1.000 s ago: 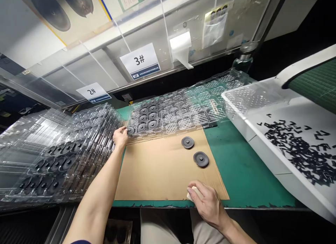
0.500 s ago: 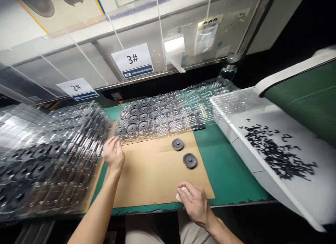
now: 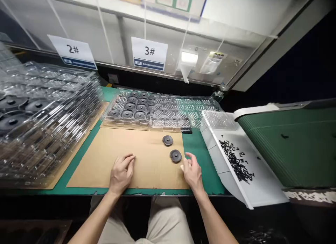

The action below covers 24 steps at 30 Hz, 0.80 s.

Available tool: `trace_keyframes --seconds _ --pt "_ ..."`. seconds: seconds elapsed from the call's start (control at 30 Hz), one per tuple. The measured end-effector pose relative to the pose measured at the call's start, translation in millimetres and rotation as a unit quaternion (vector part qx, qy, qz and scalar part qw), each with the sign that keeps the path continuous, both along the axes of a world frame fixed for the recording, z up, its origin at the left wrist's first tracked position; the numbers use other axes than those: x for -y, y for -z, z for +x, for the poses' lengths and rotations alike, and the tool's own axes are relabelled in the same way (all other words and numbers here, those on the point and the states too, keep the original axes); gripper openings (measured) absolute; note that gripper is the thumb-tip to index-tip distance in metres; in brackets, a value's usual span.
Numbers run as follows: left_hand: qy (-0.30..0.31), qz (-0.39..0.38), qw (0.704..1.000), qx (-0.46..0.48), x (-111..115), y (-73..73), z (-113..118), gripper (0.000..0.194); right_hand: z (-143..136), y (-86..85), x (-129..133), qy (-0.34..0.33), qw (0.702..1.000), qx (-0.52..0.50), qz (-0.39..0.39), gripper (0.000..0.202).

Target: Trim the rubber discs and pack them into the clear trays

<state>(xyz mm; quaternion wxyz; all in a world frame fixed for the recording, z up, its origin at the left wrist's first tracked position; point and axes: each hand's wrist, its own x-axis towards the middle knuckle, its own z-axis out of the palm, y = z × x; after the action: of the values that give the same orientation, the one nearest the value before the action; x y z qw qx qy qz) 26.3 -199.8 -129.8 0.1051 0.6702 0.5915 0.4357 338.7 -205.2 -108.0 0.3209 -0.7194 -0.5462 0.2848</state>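
- On the cardboard [image 3: 126,146], my left hand [image 3: 121,172] rests flat, fingers loosely curled, gripping nothing.
- Right hand [image 3: 193,172] sits at 4 o'clock of the near disc [image 3: 175,155], fingers part open, nearly touching its rim; something pale under the thumb, can't tell what.
- Far disc [image 3: 167,140] lies at 11 o'clock of the near one.
- I'd judge a rim pinch best: discs look flat, matte black, rubbery, raised hub.
- Tray [image 3: 157,109]: clear, ribbed plastic, partly filled.
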Motion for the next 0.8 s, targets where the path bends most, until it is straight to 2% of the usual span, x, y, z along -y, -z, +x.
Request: trace_keyframes --seconds 0.07,0.13,0.2,0.27,0.43,0.53,0.6,0.67,0.73,0.8 --pt "0.000 0.005 1.000 0.018 1 0.7 0 0.024 -1 -2.0 -12 0.016 0.999 0.045 0.004 0.061" --pt "0.000 0.010 0.999 0.033 3 1.5 0 0.024 -7 -2.2 -19 0.015 0.997 0.070 0.007 0.051" --pt "0.001 0.014 0.999 0.044 7 2.1 0 0.024 -13 -0.8 -21 0.015 0.997 0.080 0.014 0.042" --pt "0.000 0.014 0.998 0.055 9 2.9 1 0.024 -16 0.8 -19 0.020 0.997 0.076 0.022 0.043" --pt "-0.007 0.004 0.996 0.093 9 2.3 3 0.024 -19 -0.8 -5 0.008 0.999 0.012 0.040 0.055" --pt "-0.022 -0.010 0.991 0.130 22 -3.7 5 0.023 -33 -5.0 23 -0.031 0.997 -0.072 0.019 0.057" --pt "-0.024 -0.026 0.987 0.157 50 -9.4 12 0.022 -46 -7.9 53 -0.060 0.989 -0.132 -0.013 0.057" --pt "-0.004 -0.049 0.982 0.181 93 -14.3 25 0.021 -61 -10.1 88 -0.072 0.974 -0.207 -0.062 0.056" --pt "0.037 -0.068 0.974 0.213 143 -16.3 42 0.029 -77 -10.7 125 -0.052 0.940 -0.310 -0.131 0.056" --pt "0.065 -0.074 0.959 0.267 190 -14.5 57 0.048 -94 -8.5 159 -0.020 0.891 -0.407 -0.201 0.057"
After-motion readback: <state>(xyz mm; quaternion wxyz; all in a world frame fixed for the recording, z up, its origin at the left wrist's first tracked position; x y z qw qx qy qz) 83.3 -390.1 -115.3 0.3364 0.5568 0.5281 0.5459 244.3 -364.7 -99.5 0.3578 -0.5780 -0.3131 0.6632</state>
